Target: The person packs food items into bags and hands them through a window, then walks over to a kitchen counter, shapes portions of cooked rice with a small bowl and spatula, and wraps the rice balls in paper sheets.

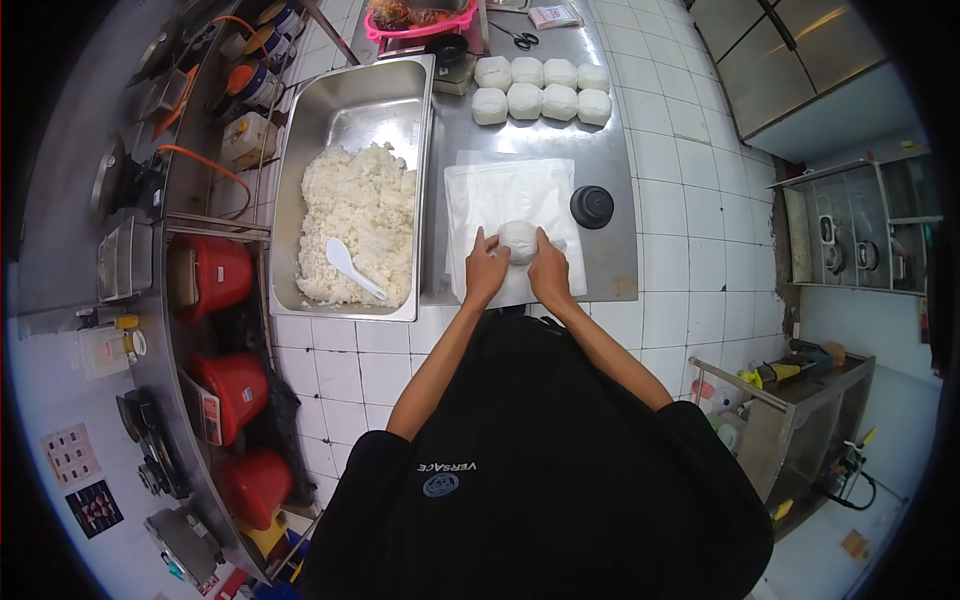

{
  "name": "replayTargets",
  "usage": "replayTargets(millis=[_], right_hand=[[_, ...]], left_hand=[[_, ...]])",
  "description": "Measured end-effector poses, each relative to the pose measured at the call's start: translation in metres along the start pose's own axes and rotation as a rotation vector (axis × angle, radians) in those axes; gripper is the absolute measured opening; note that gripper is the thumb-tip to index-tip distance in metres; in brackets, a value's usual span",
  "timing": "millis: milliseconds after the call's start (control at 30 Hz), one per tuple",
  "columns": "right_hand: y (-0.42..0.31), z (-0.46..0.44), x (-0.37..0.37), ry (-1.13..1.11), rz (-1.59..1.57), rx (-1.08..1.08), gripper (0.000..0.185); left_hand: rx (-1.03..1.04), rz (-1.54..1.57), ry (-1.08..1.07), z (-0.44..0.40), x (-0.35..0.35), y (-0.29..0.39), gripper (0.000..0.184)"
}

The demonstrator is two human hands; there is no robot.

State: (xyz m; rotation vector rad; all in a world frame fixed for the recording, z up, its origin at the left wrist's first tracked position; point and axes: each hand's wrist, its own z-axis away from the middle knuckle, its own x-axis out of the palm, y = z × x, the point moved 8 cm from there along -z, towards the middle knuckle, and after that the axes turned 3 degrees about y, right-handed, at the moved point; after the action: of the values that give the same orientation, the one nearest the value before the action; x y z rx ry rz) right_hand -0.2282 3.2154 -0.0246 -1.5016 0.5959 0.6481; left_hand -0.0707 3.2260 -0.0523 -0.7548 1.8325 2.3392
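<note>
On a stack of white paper sheets (470, 195) sits a round, white, paper-wrapped bundle (518, 238). My left hand (485, 268) grips its left side, fingers pressed to the paper. From the right, my right hand (550, 270) holds the same bundle. What is inside the wrapping is hidden. Just right of the sheets stands a small black bowl (591, 207). To the left, a deep steel pan (425, 190) holds cooked white rice (350, 210), with a white rice paddle (350, 268) lying on top.
Several similar wrapped bundles (541, 88) stand in two rows farther back on the steel table (610, 250). Behind them are black-handled scissors (520, 37) and a pink basket (440, 25). Red tubs (225, 275) sit under a shelf at left. The table's right edge borders the tiled floor (680, 200).
</note>
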Motion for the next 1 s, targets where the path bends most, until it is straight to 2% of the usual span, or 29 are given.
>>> replayTargets(millis=[33,100,133,200,267,367,433,467,500,567,633,700,767,833,867,900,967,1000], right_hand=[[-0.007,0.002,-0.002,0.002,-0.001,-0.003,0.055],[-0.003,0.003,-0.004,-0.014,-0.158,0.225,0.055],[-0.008,0.005,-0.005,-0.007,-0.160,0.221,0.055],[-0.015,0.013,-0.017,0.149,-0.526,0.212,0.051],[-0.033,0.015,-0.041,0.214,-0.535,0.146,0.048],[-0.061,0.003,-0.085,0.358,-0.514,0.045,0.037],[-0.053,-0.011,-0.095,0.335,-0.712,0.196,0.030],[-0.052,-0.017,-0.097,0.416,-0.908,0.275,0.023],[-0.048,-0.023,-0.098,0.422,-0.917,0.253,0.023],[-0.034,-0.031,-0.071,0.181,-1.258,0.363,0.023],[-0.046,-0.027,-0.064,0.053,-1.246,0.459,0.025],[-0.043,-0.025,-0.045,-0.100,-1.321,0.565,0.024],[-0.047,-0.021,-0.038,-0.277,-1.340,0.586,0.022],[-0.054,-0.018,-0.034,-0.372,-1.394,0.637,0.022],[-0.045,-0.019,-0.025,-0.481,-1.447,0.547,0.019],[-0.050,-0.019,-0.028,-0.484,-1.447,0.531,0.019],[-0.063,-0.014,-0.039,-0.473,-1.496,0.550,0.021],[-0.063,-0.015,-0.040,-0.503,-1.497,0.520,0.030]], left_hand=[[-0.153,0.282,0.016,-0.001,0.004,-0.014,0.069],[-0.137,0.377,0.015,-0.001,0.008,-0.008,0.070],[-0.129,0.471,0.013,-0.001,0.007,0.000,0.072],[-0.121,0.571,-0.041,0.006,-0.001,0.033,0.071],[-0.110,0.717,-0.096,0.013,-0.010,0.069,0.066],[-0.032,0.898,-0.069,0.009,-0.019,0.081,0.065],[0.017,0.951,-0.093,0.010,-0.024,0.088,0.061],[-0.027,1.058,-0.182,0.012,-0.019,0.091,0.059],[-0.066,1.163,-0.274,0.014,-0.016,0.096,0.056],[-0.117,1.191,-0.390,0.016,-0.007,0.093,0.052],[-0.126,1.130,-0.388,0.018,-0.005,0.089,0.051],[-0.141,1.030,-0.407,0.022,-0.006,0.086,0.042],[-0.060,0.829,-0.371,0.019,-0.010,0.081,0.030],[-0.134,0.801,-0.384,0.020,-0.012,0.085,0.024],[-0.151,0.789,-0.391,0.018,-0.016,0.089,0.025],[-0.135,0.790,-0.387,0.011,-0.016,0.089,0.025],[-0.156,0.796,-0.216,-0.003,-0.025,0.078,0.032],[-0.138,0.715,-0.113,-0.005,-0.032,0.085,0.037]])
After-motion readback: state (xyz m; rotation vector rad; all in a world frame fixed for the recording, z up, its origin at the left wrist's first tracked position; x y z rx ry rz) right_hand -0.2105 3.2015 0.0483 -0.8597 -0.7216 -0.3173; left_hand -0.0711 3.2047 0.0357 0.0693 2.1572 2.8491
